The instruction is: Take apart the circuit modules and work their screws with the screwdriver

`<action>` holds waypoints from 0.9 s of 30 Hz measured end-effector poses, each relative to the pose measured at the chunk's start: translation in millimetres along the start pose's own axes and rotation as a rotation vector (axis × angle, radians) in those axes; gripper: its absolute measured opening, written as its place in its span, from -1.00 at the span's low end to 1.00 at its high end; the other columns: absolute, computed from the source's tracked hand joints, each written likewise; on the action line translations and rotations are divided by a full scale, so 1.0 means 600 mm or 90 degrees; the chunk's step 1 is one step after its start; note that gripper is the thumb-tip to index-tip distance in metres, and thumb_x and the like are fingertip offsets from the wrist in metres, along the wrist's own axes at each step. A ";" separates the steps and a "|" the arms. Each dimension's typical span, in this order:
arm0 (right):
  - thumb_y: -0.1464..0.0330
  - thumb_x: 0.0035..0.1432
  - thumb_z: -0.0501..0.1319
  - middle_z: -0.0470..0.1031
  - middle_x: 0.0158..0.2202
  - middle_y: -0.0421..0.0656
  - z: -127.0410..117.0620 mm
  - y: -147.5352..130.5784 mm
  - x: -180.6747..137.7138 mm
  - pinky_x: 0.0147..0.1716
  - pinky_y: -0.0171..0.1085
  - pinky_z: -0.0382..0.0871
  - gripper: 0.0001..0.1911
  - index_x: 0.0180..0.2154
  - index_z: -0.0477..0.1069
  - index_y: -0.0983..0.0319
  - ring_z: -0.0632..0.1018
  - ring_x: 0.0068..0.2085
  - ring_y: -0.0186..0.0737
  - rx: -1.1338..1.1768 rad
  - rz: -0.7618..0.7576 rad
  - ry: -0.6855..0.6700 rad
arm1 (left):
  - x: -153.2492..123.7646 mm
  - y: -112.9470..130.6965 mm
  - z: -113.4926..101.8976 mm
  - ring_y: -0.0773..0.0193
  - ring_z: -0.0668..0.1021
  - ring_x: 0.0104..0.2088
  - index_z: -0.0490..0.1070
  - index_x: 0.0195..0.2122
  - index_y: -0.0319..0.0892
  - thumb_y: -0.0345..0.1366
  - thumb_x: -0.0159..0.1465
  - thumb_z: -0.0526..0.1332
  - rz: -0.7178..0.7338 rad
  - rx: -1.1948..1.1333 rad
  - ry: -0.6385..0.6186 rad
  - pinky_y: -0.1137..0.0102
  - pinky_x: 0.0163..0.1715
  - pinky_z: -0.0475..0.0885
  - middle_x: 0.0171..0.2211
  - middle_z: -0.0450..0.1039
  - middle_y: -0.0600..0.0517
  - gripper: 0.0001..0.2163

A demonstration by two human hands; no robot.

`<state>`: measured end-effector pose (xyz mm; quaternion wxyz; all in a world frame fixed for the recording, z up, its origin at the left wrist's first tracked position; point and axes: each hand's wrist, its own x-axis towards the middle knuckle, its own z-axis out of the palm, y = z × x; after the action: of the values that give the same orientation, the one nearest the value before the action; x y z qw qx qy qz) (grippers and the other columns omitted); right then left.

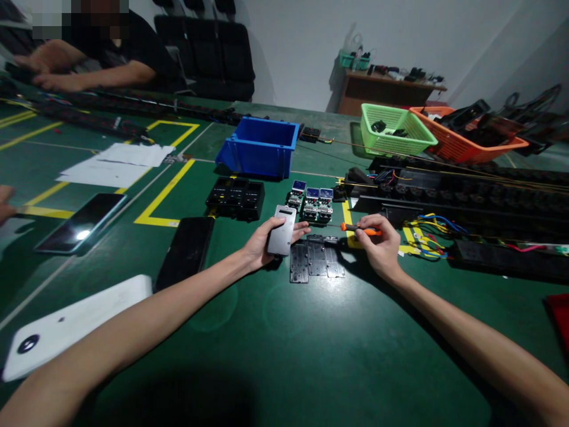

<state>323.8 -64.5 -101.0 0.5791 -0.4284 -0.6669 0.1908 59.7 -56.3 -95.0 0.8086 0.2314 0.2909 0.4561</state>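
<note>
One flat grey plate [283, 230] gripped in left hand [259, 246]; right hand [383, 248] pinches orange screwdriver [358, 228].

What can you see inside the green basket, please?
Inside the green basket, a few small dark parts lie on the floor. What they are is too small to tell. The near wall covers the front strip of the floor, so anything there is hidden.
</note>
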 end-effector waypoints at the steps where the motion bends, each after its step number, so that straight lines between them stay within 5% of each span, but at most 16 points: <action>1: 0.37 0.07 0.30 0.40 -0.35 -0.17 0.000 -0.001 0.000 -0.25 -0.19 0.39 -0.90 -0.38 0.38 0.18 0.47 -0.27 -0.19 -0.001 -0.003 0.012 | 0.000 0.000 0.001 0.12 0.59 -0.04 0.20 0.14 -0.31 -0.30 0.20 0.19 0.002 0.004 0.002 0.34 0.03 0.49 -0.04 0.49 -0.26 -0.52; 7: 0.32 0.08 0.30 0.43 -0.32 -0.16 -0.014 -0.012 0.004 -0.28 -0.23 0.41 -0.88 -0.34 0.39 0.18 0.47 -0.27 -0.22 -0.031 0.007 0.124 | -0.008 0.006 0.031 0.09 0.62 -0.13 0.23 0.04 -0.27 -0.32 0.17 0.25 0.008 0.092 -0.001 0.31 -0.11 0.55 -0.11 0.52 -0.27 -0.58; 13: 0.26 0.09 0.30 0.42 -0.28 -0.17 -0.049 -0.021 0.003 -0.40 -0.28 0.40 -0.83 -0.29 0.40 0.18 0.46 -0.36 -0.29 -0.054 0.006 0.229 | 0.022 -0.021 0.102 0.16 0.62 -0.34 0.27 -0.13 -0.20 -0.32 0.10 0.34 -0.034 0.236 -0.041 0.26 -0.33 0.54 -0.28 0.52 -0.16 -0.65; 19: 0.26 0.10 0.31 0.42 -0.30 -0.20 -0.081 0.000 -0.014 -0.43 -0.30 0.37 -0.81 -0.29 0.40 0.20 0.44 -0.41 -0.33 -0.071 0.021 0.262 | 0.090 -0.077 0.164 0.30 0.53 -0.49 0.29 -0.28 -0.21 -0.33 0.09 0.28 -0.028 0.266 -0.064 0.35 -0.45 0.48 -0.44 0.45 -0.03 -0.79; 27: 0.28 0.10 0.31 0.42 -0.32 -0.23 -0.084 0.014 -0.018 -0.43 -0.33 0.33 -0.83 -0.28 0.40 0.21 0.43 -0.42 -0.36 -0.061 0.046 0.254 | 0.109 -0.091 0.184 0.36 0.48 -0.55 0.31 -0.31 -0.21 -0.30 0.09 0.29 -0.038 0.245 -0.082 0.41 -0.50 0.45 -0.50 0.40 0.05 -0.80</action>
<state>373.4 -80.3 -100.9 0.6714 -0.5085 -0.5315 0.0908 194.8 -37.5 -67.0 0.7797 0.4015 0.3268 0.3521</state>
